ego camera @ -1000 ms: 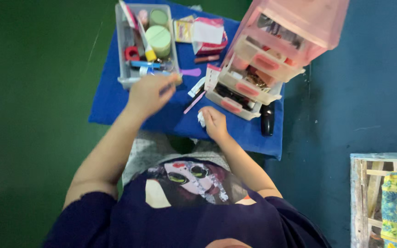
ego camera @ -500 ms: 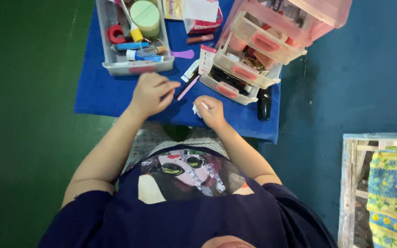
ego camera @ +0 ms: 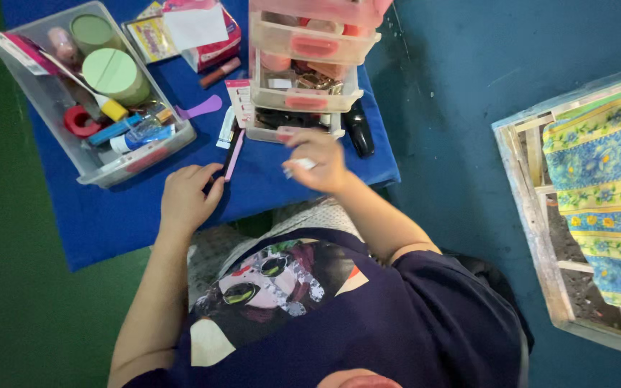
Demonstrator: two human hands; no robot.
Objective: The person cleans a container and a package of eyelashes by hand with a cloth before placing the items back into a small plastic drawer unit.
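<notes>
My left hand (ego camera: 187,195) rests on the blue cloth (ego camera: 109,215) with its fingers curled around a thin dark stick with a pink end (ego camera: 233,154). My right hand (ego camera: 316,159) hovers just in front of the pink drawer organiser (ego camera: 303,72) and pinches a small white piece (ego camera: 300,165) between thumb and fingers. The organiser's lower drawers stand pulled out, with small items inside.
A clear plastic bin (ego camera: 95,93) at the left holds green round tins, a red ring and tubes. Packets (ego camera: 195,32) lie behind it, a purple spatula (ego camera: 199,109) beside it. A black object (ego camera: 359,129) lies right of the organiser. A patterned cloth in a wooden frame (ego camera: 598,194) lies on the floor.
The view has shifted and tilted. My right hand has risen toward the organiser's bottom drawer with the white piece. My left hand has settled lower on the cloth.
</notes>
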